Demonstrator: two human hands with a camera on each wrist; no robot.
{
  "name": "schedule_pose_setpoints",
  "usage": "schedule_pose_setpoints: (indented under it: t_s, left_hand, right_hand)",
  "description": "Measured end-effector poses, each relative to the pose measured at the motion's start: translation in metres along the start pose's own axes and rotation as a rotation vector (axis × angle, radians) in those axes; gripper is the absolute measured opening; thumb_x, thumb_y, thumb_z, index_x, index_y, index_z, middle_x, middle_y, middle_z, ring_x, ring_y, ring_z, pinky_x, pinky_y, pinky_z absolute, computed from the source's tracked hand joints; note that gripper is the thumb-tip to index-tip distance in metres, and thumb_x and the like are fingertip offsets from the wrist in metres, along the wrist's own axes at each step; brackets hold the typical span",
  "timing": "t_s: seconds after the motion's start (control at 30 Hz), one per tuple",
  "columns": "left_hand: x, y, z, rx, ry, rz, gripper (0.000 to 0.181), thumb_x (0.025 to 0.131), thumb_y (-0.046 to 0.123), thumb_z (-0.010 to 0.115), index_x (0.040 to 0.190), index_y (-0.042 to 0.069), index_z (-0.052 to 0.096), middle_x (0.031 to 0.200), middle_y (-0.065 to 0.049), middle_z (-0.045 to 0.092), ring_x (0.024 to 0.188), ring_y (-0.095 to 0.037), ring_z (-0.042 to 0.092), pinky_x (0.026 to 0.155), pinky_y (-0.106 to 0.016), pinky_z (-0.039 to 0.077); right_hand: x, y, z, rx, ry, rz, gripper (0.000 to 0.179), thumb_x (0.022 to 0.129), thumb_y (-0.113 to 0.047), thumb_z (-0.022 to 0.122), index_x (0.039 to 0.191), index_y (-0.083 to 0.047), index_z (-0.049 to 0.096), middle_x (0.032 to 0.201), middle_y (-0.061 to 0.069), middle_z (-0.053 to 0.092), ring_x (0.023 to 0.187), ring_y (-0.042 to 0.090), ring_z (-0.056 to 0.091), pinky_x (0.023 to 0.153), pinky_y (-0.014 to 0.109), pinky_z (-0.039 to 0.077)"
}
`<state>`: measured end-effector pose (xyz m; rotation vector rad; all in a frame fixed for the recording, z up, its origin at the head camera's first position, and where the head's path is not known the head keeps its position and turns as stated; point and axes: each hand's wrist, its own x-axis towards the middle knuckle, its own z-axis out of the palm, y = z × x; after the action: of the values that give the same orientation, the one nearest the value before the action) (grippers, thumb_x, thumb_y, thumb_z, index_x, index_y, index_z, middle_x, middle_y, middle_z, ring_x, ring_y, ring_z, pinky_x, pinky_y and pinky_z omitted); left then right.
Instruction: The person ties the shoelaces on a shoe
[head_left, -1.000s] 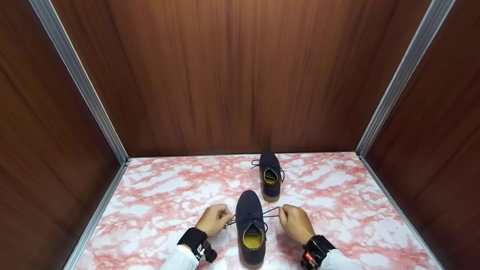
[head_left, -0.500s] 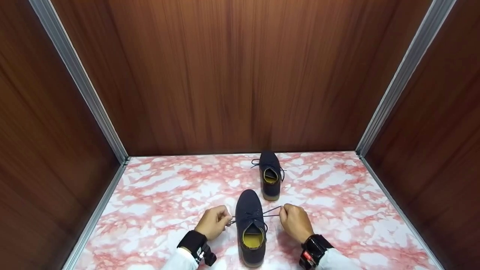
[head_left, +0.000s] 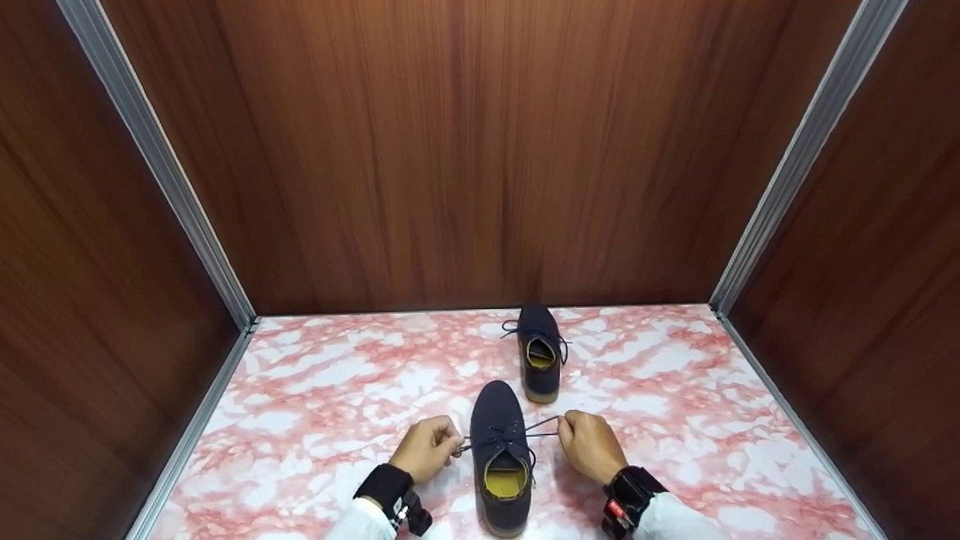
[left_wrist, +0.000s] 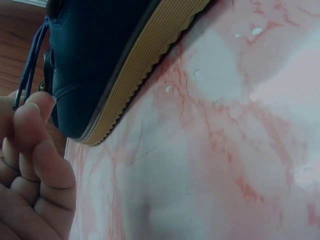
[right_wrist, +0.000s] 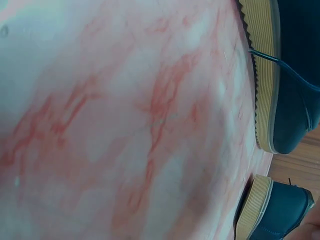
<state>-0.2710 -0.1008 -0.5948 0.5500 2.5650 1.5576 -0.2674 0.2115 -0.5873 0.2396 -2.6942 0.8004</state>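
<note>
A dark navy lace-up shoe (head_left: 496, 405) with a yellow lining stands upright, toe pointing away, between the two hands. On its left side the left hand (head_left: 427, 448) pinches a dark shoelace (left_wrist: 31, 65) between thumb and fingers; the left wrist view shows the lace's tip at the fingertips. To the right of the shoe, the right hand (head_left: 592, 445) grips a loop of lace (head_left: 541, 434), drawn out straight from the eyelets. A loose lace end (right_wrist: 280, 61) hangs down the shoe's right side. Only a sliver of the right hand enters the right wrist view.
A second navy shoe (head_left: 538, 322), its laces in a bow, stands farther back near the wood-grain rear wall (head_left: 480, 150). Brown side panels with metal corner strips enclose the pink-and-white marbled surface (head_left: 322, 405).
The left hand has shifted very slightly toward the person, still pinching the lace. The right hand stays almost still with its loop, and both shoes stand where they were.
</note>
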Motion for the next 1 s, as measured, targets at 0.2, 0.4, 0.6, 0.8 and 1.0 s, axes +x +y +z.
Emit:
schedule_pose_setpoints:
  t_s: [0.2, 0.4, 0.6, 0.8, 1.0]
  left_hand:
    - [0.000, 0.002, -0.001, -0.042, -0.014, -0.038, 0.018, 0.098, 0.015, 0.071, 0.085, 0.005, 0.066, 0.078, -0.012, 0.077, 0.058, -0.006, 0.061, 0.050, -0.017, 0.045]
    - [0.001, 0.008, -0.003, -0.016, -0.023, -0.071, 0.018, 0.100, 0.018, 0.069, 0.088, 0.006, 0.070, 0.079, -0.012, 0.077, 0.061, -0.009, 0.064, 0.052, -0.018, 0.047]
    - [0.000, 0.017, -0.009, 0.126, 0.092, -0.070, 0.014, 0.098, 0.022, 0.071, 0.097, 0.008, 0.073, 0.075, -0.004, 0.072, 0.061, -0.005, 0.059, 0.060, -0.022, 0.047]
    - [-0.003, 0.026, -0.017, 0.217, 0.178, -0.065, 0.014, 0.097, 0.023, 0.071, 0.086, 0.015, 0.067, 0.065, 0.009, 0.062, 0.056, -0.003, 0.050, 0.059, -0.022, 0.043]
    - [-0.007, 0.034, -0.015, 0.133, 0.066, -0.100, 0.026, 0.099, 0.028, 0.070, 0.077, 0.015, 0.068, 0.063, 0.006, 0.069, 0.054, -0.006, 0.061, 0.053, -0.022, 0.045]
  right_hand:
    - [0.001, 0.003, -0.004, 0.049, -0.092, 0.001, 0.045, 0.099, -0.012, 0.063, 0.059, -0.019, 0.043, 0.056, -0.010, 0.037, 0.054, 0.006, 0.040, 0.055, 0.024, 0.035]
    - [0.006, 0.000, -0.014, 0.114, -0.226, 0.018, 0.046, 0.104, -0.021, 0.062, 0.061, -0.021, 0.045, 0.055, -0.013, 0.039, 0.051, 0.003, 0.037, 0.053, 0.021, 0.032]
    - [0.014, -0.006, -0.028, 0.084, -0.283, 0.031, 0.034, 0.103, -0.030, 0.064, 0.071, -0.018, 0.061, 0.060, -0.009, 0.049, 0.054, 0.007, 0.045, 0.053, 0.024, 0.037]
    - [0.019, -0.009, -0.043, 0.076, -0.248, 0.056, 0.016, 0.100, -0.029, 0.069, 0.102, -0.013, 0.071, 0.062, -0.006, 0.056, 0.054, 0.008, 0.050, 0.053, 0.026, 0.041]
    - [0.012, -0.016, -0.047, 0.173, -0.349, -0.014, 0.016, 0.101, -0.031, 0.067, 0.092, -0.019, 0.068, 0.066, -0.009, 0.058, 0.056, 0.005, 0.052, 0.053, 0.024, 0.044]
